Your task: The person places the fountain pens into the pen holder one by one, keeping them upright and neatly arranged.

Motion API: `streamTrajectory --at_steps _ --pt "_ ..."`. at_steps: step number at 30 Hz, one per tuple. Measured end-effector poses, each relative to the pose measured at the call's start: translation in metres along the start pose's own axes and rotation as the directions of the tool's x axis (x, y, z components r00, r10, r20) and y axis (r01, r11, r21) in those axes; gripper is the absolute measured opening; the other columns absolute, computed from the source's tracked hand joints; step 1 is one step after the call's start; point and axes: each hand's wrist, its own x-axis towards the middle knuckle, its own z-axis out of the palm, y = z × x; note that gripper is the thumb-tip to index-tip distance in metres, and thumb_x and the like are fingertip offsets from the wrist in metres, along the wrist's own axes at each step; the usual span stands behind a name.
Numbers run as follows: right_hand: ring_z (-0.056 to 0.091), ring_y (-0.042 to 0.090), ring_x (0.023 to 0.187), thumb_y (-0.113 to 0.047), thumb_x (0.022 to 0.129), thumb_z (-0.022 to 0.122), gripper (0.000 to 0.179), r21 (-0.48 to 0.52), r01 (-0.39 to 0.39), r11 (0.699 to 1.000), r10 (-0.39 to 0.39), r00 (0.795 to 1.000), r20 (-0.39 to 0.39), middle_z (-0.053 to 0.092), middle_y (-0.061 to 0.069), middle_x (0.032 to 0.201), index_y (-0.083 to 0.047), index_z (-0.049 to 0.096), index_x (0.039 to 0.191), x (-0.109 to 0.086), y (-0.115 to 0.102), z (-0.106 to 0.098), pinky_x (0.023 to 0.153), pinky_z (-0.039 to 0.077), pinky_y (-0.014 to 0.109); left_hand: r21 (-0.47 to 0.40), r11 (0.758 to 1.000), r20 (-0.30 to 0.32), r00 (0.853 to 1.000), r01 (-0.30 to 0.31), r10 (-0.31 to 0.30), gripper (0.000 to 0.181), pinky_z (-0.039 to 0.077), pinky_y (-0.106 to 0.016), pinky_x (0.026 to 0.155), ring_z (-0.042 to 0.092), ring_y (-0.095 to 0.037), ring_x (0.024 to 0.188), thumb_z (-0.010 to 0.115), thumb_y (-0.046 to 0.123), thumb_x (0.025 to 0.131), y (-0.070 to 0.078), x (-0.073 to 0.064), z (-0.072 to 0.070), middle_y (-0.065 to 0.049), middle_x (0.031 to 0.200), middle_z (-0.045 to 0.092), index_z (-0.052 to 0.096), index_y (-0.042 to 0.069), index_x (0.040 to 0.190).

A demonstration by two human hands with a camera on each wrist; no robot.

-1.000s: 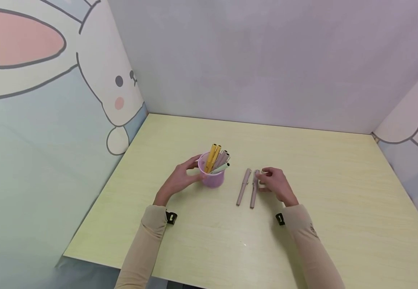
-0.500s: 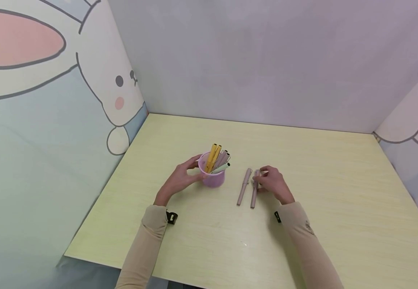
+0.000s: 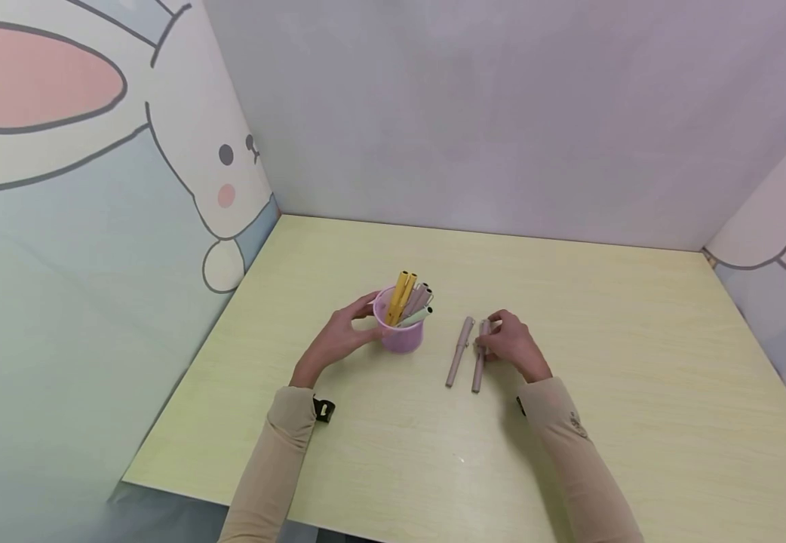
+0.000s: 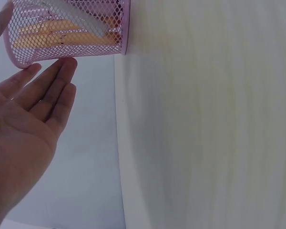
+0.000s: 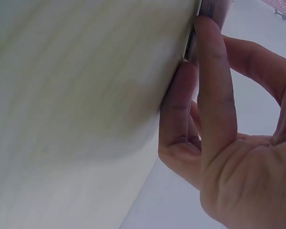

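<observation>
A pink mesh pen cup (image 3: 403, 341) stands on the table, holding yellow, greyish-pink and pale green pens. My left hand (image 3: 340, 334) holds it from the left, thumb at the near side and fingers at the far side; the left wrist view shows the fingertips against the mesh (image 4: 81, 45). Two greyish-pink pens lie side by side to the right of the cup. The left one (image 3: 459, 353) lies untouched. My right hand (image 3: 511, 345) pinches the right pen (image 3: 478, 371) near its upper part, fingers close to the tabletop in the right wrist view.
The pale wood-grain table (image 3: 603, 339) meets a grey back wall (image 3: 474, 113). Cartoon-printed panels (image 3: 94, 249) stand at the left and right sides. The table's front edge runs below the left forearm.
My right hand has shifted slightly left, and its thumb and fingers have closed around the right pen. The left hand and the cup have stayed in place.
</observation>
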Motion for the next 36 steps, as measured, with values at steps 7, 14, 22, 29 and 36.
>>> streamTrajectory --at_steps 7,14,22,29,36 --pt "0.068 0.024 0.081 0.003 0.095 0.064 0.054 0.1 0.031 0.994 -0.033 0.999 0.021 0.055 0.028 0.113 0.016 0.036 0.14 -0.004 0.004 -0.003 0.071 0.061 0.036 -0.001 1.0 0.006 1.0 0.011 -0.011 0.079 0.036 -0.064 0.11 0.05 -0.034 0.137 0.075 0.041 0.094 -0.001 -0.001 0.0 -0.011 0.146 0.06 0.04 0.019 0.16" --pt "0.066 0.027 0.088 0.006 0.095 0.063 0.057 0.21 0.057 0.976 -0.063 0.998 0.022 0.052 0.026 0.112 0.016 0.033 0.143 -0.006 0.007 -0.006 0.075 0.061 0.038 0.004 1.0 0.007 1.0 0.016 -0.016 0.079 0.036 -0.065 0.11 0.05 -0.034 0.137 0.075 0.042 0.094 -0.003 -0.001 -0.001 -0.01 0.146 0.059 0.039 0.02 0.161" --pt "0.064 0.021 0.085 0.007 0.094 0.063 0.058 0.292 0.129 0.948 -0.13 0.991 -0.017 0.048 0.021 0.11 0.013 0.034 0.144 -0.005 0.008 -0.01 0.077 0.062 0.039 0.01 0.999 0.012 0.999 0.032 -0.032 0.08 0.036 -0.065 0.11 0.05 -0.035 0.138 0.075 0.045 0.094 0.0 -0.001 -0.002 -0.01 0.147 0.059 0.039 0.021 0.161" --pt "0.061 0.021 0.091 0.005 0.096 0.063 0.057 0.345 0.237 0.908 -0.22 0.972 -0.087 0.049 0.024 0.114 0.009 0.035 0.146 -0.005 0.007 -0.011 0.079 0.061 0.042 0.009 1.0 0.009 1.0 0.01 -0.01 0.078 0.037 -0.065 0.109 0.051 -0.035 0.137 0.075 0.042 0.094 0.0 -0.001 -0.003 -0.01 0.145 0.06 0.04 0.019 0.16" --pt "0.064 0.016 0.092 0.007 0.097 0.062 0.056 0.368 0.391 0.843 -0.348 0.92 -0.181 0.052 0.021 0.114 0.007 0.036 0.148 -0.009 -0.005 -0.011 0.076 0.062 0.039 0.004 1.0 0.008 1.0 -0.003 0.002 0.078 0.037 -0.065 0.109 0.051 -0.035 0.136 0.075 0.043 0.094 0.0 -0.002 -0.004 -0.011 0.145 0.061 0.04 0.019 0.16"
